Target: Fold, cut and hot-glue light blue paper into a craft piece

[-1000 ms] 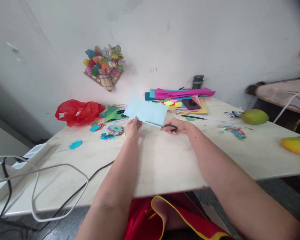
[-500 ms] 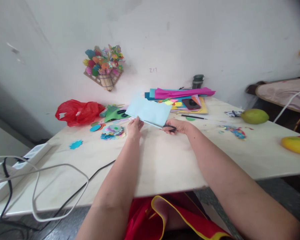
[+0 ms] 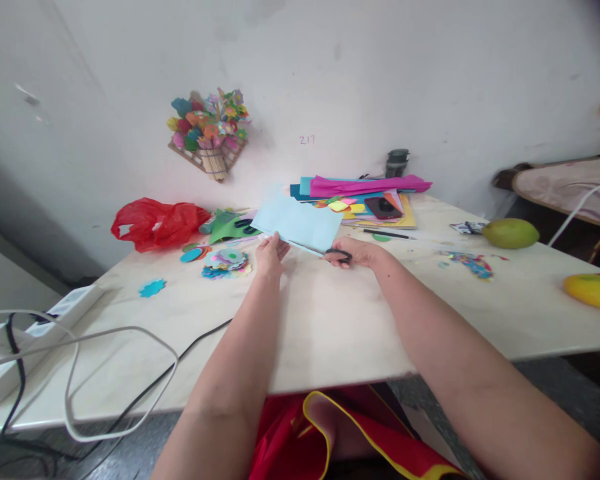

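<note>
A light blue sheet of paper (image 3: 300,223) is held above the white table, tilted, its lower edge toward me. My left hand (image 3: 271,255) pinches that edge near its left end. Black-handled scissors (image 3: 339,255) are gripped in my right hand (image 3: 356,253) at the lower right corner of the sheet, the blades along its lower edge. A narrow strip shows along this edge. How far apart the blades are cannot be made out.
Left of my hands lie paper flowers (image 3: 226,263), a red plastic bag (image 3: 157,223) and a power strip (image 3: 75,307) with cables. Stacked papers with a phone (image 3: 383,208), a pen (image 3: 389,234), a green mango (image 3: 511,233) and a yellow one (image 3: 593,291) are toward the right.
</note>
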### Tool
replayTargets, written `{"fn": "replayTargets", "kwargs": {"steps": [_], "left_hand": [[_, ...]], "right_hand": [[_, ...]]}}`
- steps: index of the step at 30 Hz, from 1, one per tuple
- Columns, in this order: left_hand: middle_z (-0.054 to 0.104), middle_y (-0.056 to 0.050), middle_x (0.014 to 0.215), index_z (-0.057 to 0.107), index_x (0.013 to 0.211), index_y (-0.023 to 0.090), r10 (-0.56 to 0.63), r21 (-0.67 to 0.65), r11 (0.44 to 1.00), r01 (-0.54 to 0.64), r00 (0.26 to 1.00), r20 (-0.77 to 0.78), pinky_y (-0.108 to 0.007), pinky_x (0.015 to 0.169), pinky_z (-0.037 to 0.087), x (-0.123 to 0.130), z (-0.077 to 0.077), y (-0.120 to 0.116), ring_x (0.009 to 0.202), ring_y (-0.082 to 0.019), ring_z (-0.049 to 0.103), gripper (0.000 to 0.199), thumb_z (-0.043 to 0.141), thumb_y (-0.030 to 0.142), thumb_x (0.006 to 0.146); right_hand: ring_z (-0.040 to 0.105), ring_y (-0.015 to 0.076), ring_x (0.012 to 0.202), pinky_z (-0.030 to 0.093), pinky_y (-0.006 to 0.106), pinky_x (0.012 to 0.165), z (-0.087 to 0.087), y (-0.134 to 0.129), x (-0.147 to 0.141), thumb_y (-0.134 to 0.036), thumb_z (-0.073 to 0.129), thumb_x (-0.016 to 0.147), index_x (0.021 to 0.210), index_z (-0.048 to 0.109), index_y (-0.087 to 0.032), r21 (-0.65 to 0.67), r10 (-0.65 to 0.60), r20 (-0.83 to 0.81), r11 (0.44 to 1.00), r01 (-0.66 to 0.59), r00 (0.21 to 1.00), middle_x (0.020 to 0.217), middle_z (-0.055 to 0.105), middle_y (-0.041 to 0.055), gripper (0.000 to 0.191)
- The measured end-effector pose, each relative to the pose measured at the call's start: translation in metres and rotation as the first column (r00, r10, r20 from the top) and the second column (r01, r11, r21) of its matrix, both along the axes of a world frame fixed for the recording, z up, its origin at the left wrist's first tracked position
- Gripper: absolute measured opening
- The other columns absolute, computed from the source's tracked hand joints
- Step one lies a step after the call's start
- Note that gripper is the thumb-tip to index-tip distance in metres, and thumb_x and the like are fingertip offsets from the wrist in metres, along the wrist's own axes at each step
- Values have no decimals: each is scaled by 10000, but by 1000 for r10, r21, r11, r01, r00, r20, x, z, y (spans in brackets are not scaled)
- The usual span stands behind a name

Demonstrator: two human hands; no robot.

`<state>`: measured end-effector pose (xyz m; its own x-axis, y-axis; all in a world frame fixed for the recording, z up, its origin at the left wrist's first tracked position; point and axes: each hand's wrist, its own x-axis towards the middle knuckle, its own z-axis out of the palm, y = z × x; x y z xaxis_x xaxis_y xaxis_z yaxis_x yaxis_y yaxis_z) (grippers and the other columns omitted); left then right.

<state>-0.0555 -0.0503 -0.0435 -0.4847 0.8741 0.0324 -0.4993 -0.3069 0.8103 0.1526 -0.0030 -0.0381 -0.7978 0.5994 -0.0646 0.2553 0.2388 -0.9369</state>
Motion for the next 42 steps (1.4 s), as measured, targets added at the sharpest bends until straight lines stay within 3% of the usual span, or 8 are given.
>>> {"fn": "replayTargets", "kwargs": {"steps": [12, 19, 23, 30, 37, 42], "left_hand": [[600, 11, 634, 514, 716, 170, -16, 8, 1000, 16, 1000, -14, -292, 693, 483, -3, -3, 2, 613, -120, 611, 268, 714, 308, 603], [595, 14, 622, 519, 722, 166, -17, -2, 1000, 17, 1000, -12, -297, 698, 489, -3, -4, 2, 602, -117, 605, 273, 718, 305, 598], [590, 20, 628, 503, 703, 169, 4, -4, 1000, -4, 1000, -6, -282, 679, 484, -3, -3, 2, 577, -104, 593, 259, 713, 286, 605], [572, 36, 580, 470, 678, 170, 53, -4, 999, -53, 999, -13, -266, 645, 483, -2, 0, 0, 534, -92, 575, 288, 716, 290, 590], [574, 39, 583, 464, 682, 171, 65, -7, 998, -65, 998, -1, -278, 669, 487, -4, 0, 1, 531, -94, 585, 270, 702, 278, 609], [565, 42, 559, 462, 676, 177, 75, -14, 997, -75, 997, 15, -278, 667, 492, -4, 1, 2, 526, -99, 585, 242, 686, 256, 632]], "right_hand": [[359, 32, 350, 212, 183, 358, 0, -1, -1, -366, 638, 652, 571, 519, -118, 50, -54, 11, 997, 53, 998, 438, 470, -33, 288], [396, 30, 355, 265, 161, 347, 0, -2, -1, -323, 647, 657, 600, 486, -132, -17, -13, -18, 1000, 13, 1000, 473, 506, -28, 257], [457, 49, 365, 334, 158, 357, 2, -8, -3, -297, 671, 649, 699, 470, -155, -56, -61, -34, 997, 59, 998, 499, 537, -36, 251], [506, 69, 346, 254, 145, 284, 9, -12, -4, -366, 744, 588, 646, 429, -156, 6, -216, -41, 976, 216, 976, 525, 611, 21, 383], [554, 98, 371, 236, 130, 264, 12, -15, -5, -413, 752, 565, 692, 480, -145, 16, -212, -97, 977, 215, 972, 577, 657, 64, 402], [571, 117, 380, 243, 129, 254, 14, -18, -5, -399, 736, 590, 664, 423, -163, 5, -169, -145, 985, 172, 975, 577, 659, 60, 400]]}}
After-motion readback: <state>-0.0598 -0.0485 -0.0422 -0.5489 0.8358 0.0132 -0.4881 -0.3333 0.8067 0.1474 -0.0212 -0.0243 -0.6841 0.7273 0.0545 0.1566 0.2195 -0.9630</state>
